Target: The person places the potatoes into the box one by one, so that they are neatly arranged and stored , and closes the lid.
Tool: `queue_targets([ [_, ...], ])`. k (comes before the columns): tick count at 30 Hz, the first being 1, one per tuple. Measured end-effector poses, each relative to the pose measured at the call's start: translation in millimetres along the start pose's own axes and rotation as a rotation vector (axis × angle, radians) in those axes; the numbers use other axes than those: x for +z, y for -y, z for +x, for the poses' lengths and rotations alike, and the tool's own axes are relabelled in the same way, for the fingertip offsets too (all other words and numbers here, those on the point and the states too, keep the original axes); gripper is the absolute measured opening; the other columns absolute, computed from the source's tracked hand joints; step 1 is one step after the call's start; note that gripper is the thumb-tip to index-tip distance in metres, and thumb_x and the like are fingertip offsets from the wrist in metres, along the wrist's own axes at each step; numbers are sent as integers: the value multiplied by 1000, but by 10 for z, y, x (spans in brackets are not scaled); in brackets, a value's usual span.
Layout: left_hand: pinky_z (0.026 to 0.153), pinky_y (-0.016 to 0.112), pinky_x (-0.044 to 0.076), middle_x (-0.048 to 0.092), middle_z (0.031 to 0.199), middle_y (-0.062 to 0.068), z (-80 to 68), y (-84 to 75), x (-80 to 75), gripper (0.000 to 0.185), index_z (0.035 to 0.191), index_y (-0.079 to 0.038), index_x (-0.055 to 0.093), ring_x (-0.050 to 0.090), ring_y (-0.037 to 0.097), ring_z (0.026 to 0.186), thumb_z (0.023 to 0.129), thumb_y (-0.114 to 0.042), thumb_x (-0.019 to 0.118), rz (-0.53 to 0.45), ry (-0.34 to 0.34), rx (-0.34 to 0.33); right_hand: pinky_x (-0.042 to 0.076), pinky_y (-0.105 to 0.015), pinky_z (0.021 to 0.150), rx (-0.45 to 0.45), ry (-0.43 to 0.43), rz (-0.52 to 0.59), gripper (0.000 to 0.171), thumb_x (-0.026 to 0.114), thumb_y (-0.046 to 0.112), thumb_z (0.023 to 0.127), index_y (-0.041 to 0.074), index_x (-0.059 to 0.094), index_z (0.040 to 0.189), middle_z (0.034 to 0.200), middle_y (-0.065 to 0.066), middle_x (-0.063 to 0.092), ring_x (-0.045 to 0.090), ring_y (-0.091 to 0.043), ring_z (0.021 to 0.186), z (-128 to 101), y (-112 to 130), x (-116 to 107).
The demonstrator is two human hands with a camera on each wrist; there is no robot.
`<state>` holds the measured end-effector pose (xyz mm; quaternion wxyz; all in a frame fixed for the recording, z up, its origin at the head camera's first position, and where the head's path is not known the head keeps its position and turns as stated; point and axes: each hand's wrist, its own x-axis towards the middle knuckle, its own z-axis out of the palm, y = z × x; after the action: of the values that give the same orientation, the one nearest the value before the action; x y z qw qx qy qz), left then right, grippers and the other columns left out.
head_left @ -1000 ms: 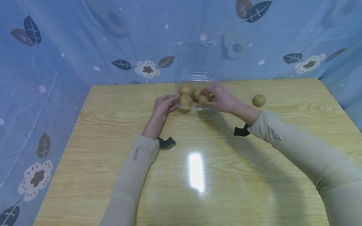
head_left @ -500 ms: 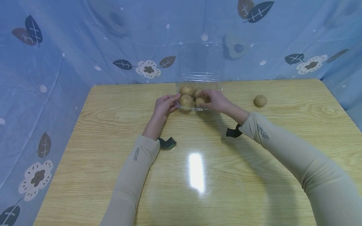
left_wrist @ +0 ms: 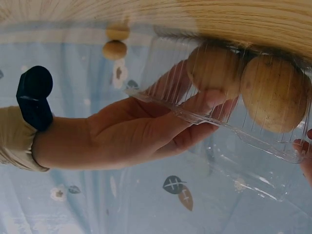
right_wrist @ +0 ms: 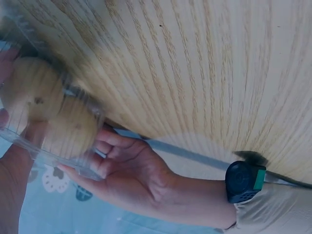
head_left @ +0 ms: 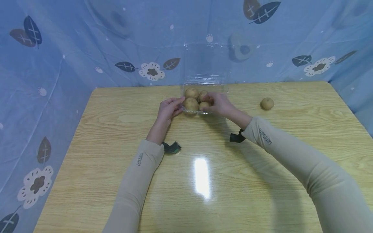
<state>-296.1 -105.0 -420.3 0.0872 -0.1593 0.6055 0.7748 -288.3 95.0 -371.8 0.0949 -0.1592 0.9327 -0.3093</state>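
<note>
A clear plastic clamshell container (head_left: pixel 223 88) stands at the far middle of the wooden table (head_left: pixel 116 181), its lid (head_left: pixel 205 60) upright behind it. Several potatoes lie in it, among them one at the front left (head_left: pixel 190 104) and one at the front right (head_left: pixel 205 105). My left hand (head_left: pixel 169 108) grips the container's left rim, thumb along the edge, as the right wrist view shows (right_wrist: pixel 126 180). My right hand (head_left: pixel 220 103) holds its right side, thumb over the rim (left_wrist: pixel 253 141) and fingers against the ribbed wall. Two potatoes (left_wrist: pixel 275 92) show through the plastic.
One loose potato (head_left: pixel 266 103) lies on the table to the right of the container, also seen small in the left wrist view (left_wrist: pixel 114 48). Blue patterned sheeting (head_left: pixel 73 48) walls the table at the back and both sides. A bright glare patch (head_left: pixel 202 176) sits on the near tabletop.
My right hand has drawn in leftward and settled on the container's right side; the potato it was setting down now lies inside. The left hand has kept its hold.
</note>
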Motion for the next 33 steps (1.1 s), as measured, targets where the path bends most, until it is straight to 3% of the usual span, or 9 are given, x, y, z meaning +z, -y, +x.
queue_targets([
  [10, 58, 17, 54, 61, 74, -1, 4, 21, -22, 17, 81, -8, 64, 58, 8, 65, 76, -21, 75, 14, -2, -4, 42, -49, 98, -67, 33, 21, 41, 68, 22, 83, -1, 54, 113, 120, -24, 56, 51, -39, 113, -1, -35, 0],
  [19, 60, 18, 55, 63, 76, -1, -7, -5, -16, 17, 82, -9, 64, 60, 8, 68, 75, -20, 75, -10, 7, -18, 47, -45, 93, -63, 33, 59, 34, 57, 20, 90, -3, 55, 115, 114, -24, 59, 56, -36, 107, -52, -19, -75],
  [24, 59, 17, 54, 63, 76, -2, -2, -18, -11, 16, 81, -10, 63, 60, 7, 67, 76, -20, 74, -7, 21, -14, 51, -41, 86, -151, 9, 34, 31, 52, 23, 93, -1, 60, 112, 107, -19, 64, 61, -31, 96, -127, -50, -199],
  [28, 58, 17, 55, 63, 75, -1, -3, -14, -7, 15, 80, -9, 63, 60, 8, 66, 76, -19, 74, -18, 21, -11, 53, -41, 76, -223, 98, 53, 33, 50, 27, 94, 2, 59, 114, 100, -16, 65, 62, -29, 88, -209, -99, -348],
  [33, 58, 18, 55, 63, 75, -1, 9, -5, -8, 16, 81, -8, 64, 60, 9, 65, 75, -19, 75, -23, 14, -6, 55, -42, 73, -221, 288, 132, 28, 51, 25, 94, 4, 58, 109, 97, -17, 63, 61, -31, 87, -319, -160, -551],
])
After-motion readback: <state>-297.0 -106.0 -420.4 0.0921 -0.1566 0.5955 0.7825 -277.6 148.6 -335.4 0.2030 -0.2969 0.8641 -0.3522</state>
